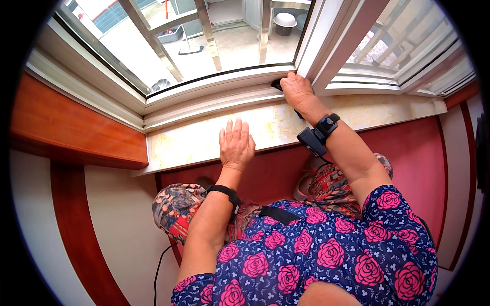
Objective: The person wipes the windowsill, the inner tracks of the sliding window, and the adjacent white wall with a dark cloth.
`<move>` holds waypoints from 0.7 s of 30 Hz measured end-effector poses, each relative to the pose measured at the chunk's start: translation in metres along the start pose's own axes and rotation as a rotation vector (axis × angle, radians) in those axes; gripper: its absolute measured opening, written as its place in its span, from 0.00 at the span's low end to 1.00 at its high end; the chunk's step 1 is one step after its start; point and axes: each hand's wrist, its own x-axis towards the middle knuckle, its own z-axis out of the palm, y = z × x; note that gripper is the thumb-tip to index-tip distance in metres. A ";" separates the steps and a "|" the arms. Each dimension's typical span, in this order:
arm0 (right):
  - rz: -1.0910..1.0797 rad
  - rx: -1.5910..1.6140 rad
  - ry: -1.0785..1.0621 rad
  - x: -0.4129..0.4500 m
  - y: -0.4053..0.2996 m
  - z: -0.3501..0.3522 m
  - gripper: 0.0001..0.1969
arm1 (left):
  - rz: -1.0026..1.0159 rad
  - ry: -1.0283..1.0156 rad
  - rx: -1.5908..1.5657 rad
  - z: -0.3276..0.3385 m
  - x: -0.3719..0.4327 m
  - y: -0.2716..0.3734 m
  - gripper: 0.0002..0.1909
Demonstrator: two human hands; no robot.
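Palm down on the marble-patterned windowsill (183, 145) lies my left hand (237, 143), its fingers pointing to the window and holding nothing. My right hand (298, 90) is closed around a black object (276, 85) at the white window track (214, 104), near the corner of the frame. One dark end of that object shows left of my fist, and a dark bit also shows below it. Most of it is hidden by my fingers, so its kind is unclear. The window pane (237, 49) stands just beyond both hands.
Metal security bars (208, 34) stand outside the glass. A second window panel (375, 49) is at the right. A wooden ledge (76, 122) borders the sill at the left. Black straps are on both wrists, the right one bearing a device (312, 141). A black cable (157, 271) hangs lower left.
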 end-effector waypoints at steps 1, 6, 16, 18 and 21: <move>0.006 -0.026 -0.056 -0.001 -0.001 -0.003 0.10 | -0.005 0.001 0.001 0.000 0.000 -0.001 0.20; 0.054 0.108 -0.074 0.022 -0.019 0.003 0.10 | -0.003 -0.015 -0.011 0.003 0.002 0.004 0.21; -0.378 0.560 0.113 0.033 -0.111 0.009 0.08 | -0.013 -0.081 -0.058 -0.005 0.004 0.006 0.24; -0.366 0.428 0.108 0.031 -0.088 0.011 0.09 | -0.012 -0.068 -0.043 -0.004 0.003 0.006 0.23; -0.212 0.195 0.029 0.018 -0.052 0.000 0.10 | -0.017 -0.013 -0.021 -0.001 0.000 0.003 0.21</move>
